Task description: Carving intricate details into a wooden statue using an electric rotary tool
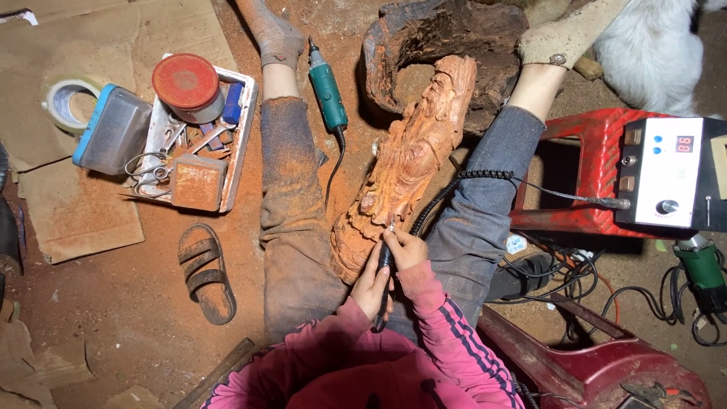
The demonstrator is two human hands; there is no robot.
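Between the outstretched legs on the sawdust-covered floor lies the long reddish-brown carved wooden figure (409,170), face and robe folds already shaped, while both hands, left hand (371,286) and right hand (407,250), close around a slim black rotary handpiece (384,265) at its rougher lower end.

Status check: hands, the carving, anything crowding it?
Both hands, left hand and right hand, grip the rotary handpiece, tip on the wooden figure carving. Carving lies between the legs. Coiled cord runs beside it.
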